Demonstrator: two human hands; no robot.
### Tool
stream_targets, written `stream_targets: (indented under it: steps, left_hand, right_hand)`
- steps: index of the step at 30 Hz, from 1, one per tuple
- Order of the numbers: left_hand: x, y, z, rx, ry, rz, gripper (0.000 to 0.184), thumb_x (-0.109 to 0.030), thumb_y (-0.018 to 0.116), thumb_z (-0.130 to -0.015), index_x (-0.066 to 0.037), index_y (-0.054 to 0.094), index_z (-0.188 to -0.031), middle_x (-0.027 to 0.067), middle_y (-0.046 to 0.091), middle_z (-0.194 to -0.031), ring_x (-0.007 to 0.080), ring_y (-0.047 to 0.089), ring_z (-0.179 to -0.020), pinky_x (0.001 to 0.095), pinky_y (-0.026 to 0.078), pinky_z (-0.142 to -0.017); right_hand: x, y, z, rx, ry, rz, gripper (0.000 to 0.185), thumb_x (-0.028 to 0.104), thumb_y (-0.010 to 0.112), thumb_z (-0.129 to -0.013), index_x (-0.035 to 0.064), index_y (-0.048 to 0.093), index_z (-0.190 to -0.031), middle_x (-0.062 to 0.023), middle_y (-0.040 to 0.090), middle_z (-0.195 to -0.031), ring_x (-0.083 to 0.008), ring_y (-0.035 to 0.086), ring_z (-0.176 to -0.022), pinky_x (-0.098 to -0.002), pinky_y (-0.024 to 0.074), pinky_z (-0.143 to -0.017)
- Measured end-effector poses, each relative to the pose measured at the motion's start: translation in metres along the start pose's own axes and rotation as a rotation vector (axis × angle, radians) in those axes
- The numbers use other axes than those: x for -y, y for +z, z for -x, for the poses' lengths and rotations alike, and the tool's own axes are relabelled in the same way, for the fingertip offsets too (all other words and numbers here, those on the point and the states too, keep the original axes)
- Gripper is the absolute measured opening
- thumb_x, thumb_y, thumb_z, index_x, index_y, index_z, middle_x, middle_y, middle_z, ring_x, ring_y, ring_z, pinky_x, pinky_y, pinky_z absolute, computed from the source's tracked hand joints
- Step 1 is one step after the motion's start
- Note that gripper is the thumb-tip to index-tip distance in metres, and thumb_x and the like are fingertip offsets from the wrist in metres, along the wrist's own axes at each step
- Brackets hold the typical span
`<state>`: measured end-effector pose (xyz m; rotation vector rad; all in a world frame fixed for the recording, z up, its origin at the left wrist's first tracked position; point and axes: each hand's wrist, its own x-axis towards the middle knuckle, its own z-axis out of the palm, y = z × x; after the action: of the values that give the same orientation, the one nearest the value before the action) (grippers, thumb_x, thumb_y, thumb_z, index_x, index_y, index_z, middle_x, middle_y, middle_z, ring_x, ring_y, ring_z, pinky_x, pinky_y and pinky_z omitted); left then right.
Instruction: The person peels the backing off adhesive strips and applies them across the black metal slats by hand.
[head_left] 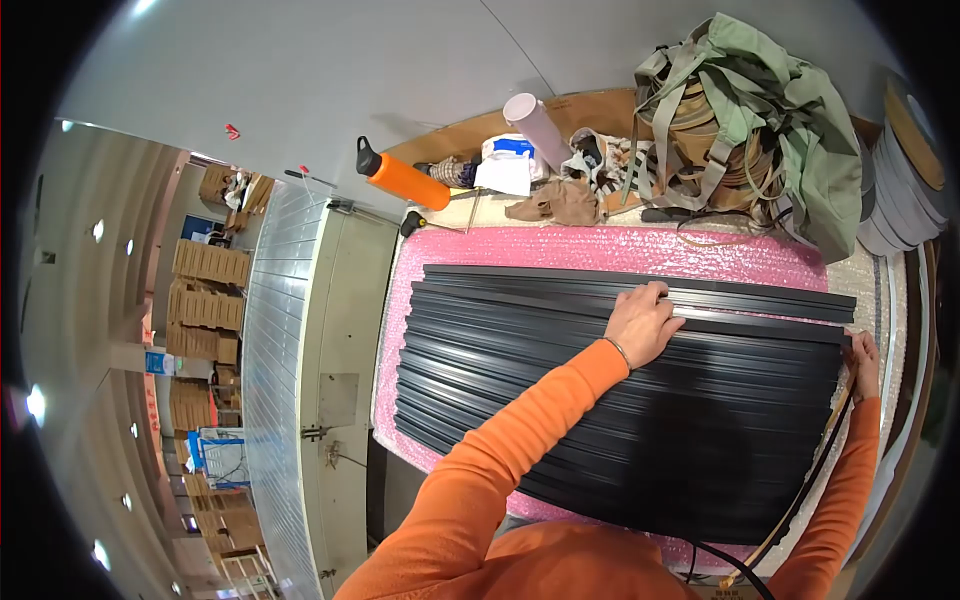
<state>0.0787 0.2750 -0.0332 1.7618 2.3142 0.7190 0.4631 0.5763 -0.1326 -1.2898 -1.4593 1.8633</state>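
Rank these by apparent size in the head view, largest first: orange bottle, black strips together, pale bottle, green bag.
1. Black strips together
2. Green bag
3. Orange bottle and pale bottle: too alike to rank

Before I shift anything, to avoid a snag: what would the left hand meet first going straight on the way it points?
The left hand would likely meet the far black strip first, then pink bubble wrap beyond; exact height is unclear.
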Motion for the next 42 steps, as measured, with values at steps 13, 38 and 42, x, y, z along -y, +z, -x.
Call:
stream_targets:
  steps: [13,38,42]
  left_hand:
    - [0.011,0.018,-0.011,-0.074,0.037,-0.113,0.034,-0.033,0.072,-0.072,-0.006,0.056,-0.086,0.01,0.057,-0.084,0.0298,0.053,-0.085,0.0406,0.038,-0.075]
    - [0.013,0.038,0.014,-0.104,0.069,-0.256,0.046,-0.03,0.068,-0.077,-0.006,0.056,-0.114,0.0068,0.056,-0.098,0.0233,0.052,-0.096,0.0438,0.031,-0.097]
    - [0.017,0.042,0.016,-0.097,0.05,-0.268,0.038,-0.025,0.067,-0.079,-0.01,0.06,-0.113,0.0041,0.055,-0.098,0.0214,0.052,-0.096,0.0466,0.029,-0.1]
  right_hand:
    - [0.026,0.012,0.009,-0.048,0.11,-0.027,0.011,0.019,0.057,-0.088,0.0099,0.055,-0.081,-0.0054,0.063,-0.097,-0.0133,0.058,-0.083,-0.0311,0.0509,-0.076]
    - [0.059,0.041,0.017,-0.056,0.042,0.166,0.023,0.013,0.068,-0.082,0.0036,0.05,-0.071,-0.0021,0.054,-0.068,-0.009,0.054,-0.063,-0.0228,0.0476,-0.062]
    - [0.058,0.043,0.015,-0.06,0.011,0.221,0.025,0.009,0.067,-0.083,0.0062,0.046,-0.069,0.0008,0.052,-0.069,-0.0079,0.055,-0.064,-0.0235,0.0502,-0.063]
